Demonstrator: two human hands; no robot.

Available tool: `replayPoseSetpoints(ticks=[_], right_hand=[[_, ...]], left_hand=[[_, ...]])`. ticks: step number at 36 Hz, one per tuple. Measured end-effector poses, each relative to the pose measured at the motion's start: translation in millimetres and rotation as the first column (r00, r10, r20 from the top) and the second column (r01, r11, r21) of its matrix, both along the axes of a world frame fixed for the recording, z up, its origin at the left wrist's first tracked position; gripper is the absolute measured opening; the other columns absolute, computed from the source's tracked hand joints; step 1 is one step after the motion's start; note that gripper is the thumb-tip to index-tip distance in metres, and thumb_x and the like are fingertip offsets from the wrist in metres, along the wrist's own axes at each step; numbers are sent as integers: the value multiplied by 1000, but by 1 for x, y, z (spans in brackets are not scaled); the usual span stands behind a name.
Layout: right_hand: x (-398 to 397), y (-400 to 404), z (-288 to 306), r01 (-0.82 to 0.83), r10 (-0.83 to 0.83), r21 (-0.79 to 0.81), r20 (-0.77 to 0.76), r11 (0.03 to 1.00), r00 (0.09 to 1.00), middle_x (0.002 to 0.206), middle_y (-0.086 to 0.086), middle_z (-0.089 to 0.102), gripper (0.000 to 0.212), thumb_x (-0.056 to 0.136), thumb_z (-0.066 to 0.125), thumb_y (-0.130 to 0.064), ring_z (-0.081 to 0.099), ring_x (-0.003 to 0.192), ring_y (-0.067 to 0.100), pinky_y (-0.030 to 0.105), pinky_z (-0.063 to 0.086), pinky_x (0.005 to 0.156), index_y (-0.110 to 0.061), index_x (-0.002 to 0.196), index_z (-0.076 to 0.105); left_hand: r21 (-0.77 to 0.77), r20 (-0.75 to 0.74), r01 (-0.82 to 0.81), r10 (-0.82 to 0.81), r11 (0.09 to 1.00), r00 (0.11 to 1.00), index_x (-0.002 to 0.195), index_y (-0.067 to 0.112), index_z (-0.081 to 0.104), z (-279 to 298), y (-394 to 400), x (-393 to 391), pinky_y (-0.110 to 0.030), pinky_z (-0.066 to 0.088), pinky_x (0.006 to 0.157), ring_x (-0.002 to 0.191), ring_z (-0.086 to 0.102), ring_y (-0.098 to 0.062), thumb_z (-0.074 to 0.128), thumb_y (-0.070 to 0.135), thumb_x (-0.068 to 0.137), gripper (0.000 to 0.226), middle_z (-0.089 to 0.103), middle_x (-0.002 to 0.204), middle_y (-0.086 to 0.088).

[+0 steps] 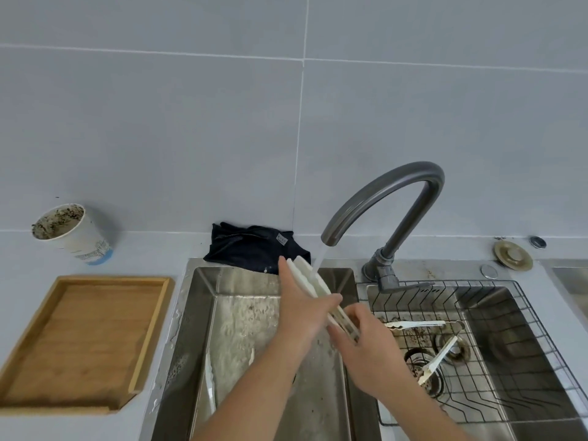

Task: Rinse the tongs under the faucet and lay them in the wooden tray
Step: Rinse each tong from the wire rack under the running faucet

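Two hands point(331, 319) around slim white tongs point(313, 283)

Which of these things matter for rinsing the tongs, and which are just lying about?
In use: tongs, faucet, left hand, right hand, wooden tray, left sink.
Lying about: paper cup, dark cloth, wire basket, drain stopper.

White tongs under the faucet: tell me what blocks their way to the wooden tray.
Nothing visible does. Both hands hold the white plastic tongs over the steel sink; the rectangular wooden tray lies bare, left of it.
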State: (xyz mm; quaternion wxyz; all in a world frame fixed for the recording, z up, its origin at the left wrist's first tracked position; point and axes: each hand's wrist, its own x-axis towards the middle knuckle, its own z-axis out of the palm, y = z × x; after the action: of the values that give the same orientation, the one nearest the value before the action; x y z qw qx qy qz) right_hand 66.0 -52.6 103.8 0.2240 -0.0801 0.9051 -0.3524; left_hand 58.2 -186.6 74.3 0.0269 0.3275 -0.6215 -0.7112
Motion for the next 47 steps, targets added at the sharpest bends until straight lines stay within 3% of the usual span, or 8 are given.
replayPoseSetpoints(ticks=[8, 13, 21, 28, 32, 39, 43, 47], right_hand=[[1, 8, -7, 42, -28, 90, -151, 995, 988, 85, -11, 55, 32, 90, 67, -44, 56, 66, 4, 13, 36, 47, -33, 100, 40], [-10, 10, -6, 27, -4, 91, -243, 995, 970, 100, -15, 49, 47, 84, 75, -44, 53, 74, 2, 18, 39, 54, -35, 112, 39], [-21, -2, -6, -43, 22, -77, -250, 996, 968, 89, -18, 58, 41, 97, 60, -30, 60, 62, 4, 13, 40, 46, -51, 116, 30], [-45, -21, -19, -94, 94, -85, -4, 992, 996, 77, -3, 62, 10, 101, 51, -27, 56, 57, 9, 16, 42, 43, -37, 103, 52], [-51, -41, -18, -52, 69, -215, 73, 975, 995, 75, -15, 69, 33, 97, 51, -18, 62, 61, 3, 23, 53, 55, -49, 94, 61], [-32, -43, -24, 6, 13, -183, 100, 983, 995, 88, -5, 66, 23, 99, 46, -17, 63, 72, 9, 28, 51, 61, -28, 117, 54], [-9, -32, -27, 12, 3, -160, 91, 987, 996, 80, -3, 64, 27, 99, 46, -15, 60, 53, -1, 19, 44, 44, -31, 121, 46], [0, -21, -28, 46, -34, -170, 75, 984, 997, 78, -5, 62, 36, 100, 45, -14, 60, 52, -3, 15, 41, 42, -30, 132, 42]], left_hand=[[222, 44, 38, -49, 974, 998, 150, 30, 41, 2, -24, -11, -31, 62, 63, 77, 76, -11, 74, 6, 87, 75, 72, 111, -6], [283, 70, 19, -41, 959, 997, 144, 7, 43, -2, -23, -11, -40, 63, 67, 73, 76, -19, 59, -2, 93, 54, 69, 102, -14], [331, 48, -208, 204, 921, 978, 140, 21, 49, -6, -39, -15, -32, 60, 57, 78, 73, -24, 48, -7, 95, 52, 68, 105, -14], [253, -66, -209, 232, 945, 970, 133, 21, 49, 2, -46, -16, -37, 63, 68, 96, 73, -26, 51, -16, 88, 59, 70, 111, -11], [154, -113, -99, 117, 983, 987, 140, 35, 43, -7, -32, -7, -28, 61, 69, 88, 74, -12, 70, -8, 82, 77, 74, 100, -3], [-97, -20, -89, 88, 991, 996, 114, 28, 61, -22, -21, -6, -18, 52, 56, 74, 73, -13, 70, 13, 85, 34, 75, 86, -1], [-229, 50, -113, 127, 967, 991, 97, 20, 62, -24, -29, -11, -35, 57, 62, 75, 71, -24, 62, 13, 89, 11, 72, 86, -9], [-320, 49, -29, 47, 947, 998, 103, 18, 59, -25, -19, -16, -19, 43, 57, 79, 65, -18, 62, 17, 94, 9, 66, 90, -1]])
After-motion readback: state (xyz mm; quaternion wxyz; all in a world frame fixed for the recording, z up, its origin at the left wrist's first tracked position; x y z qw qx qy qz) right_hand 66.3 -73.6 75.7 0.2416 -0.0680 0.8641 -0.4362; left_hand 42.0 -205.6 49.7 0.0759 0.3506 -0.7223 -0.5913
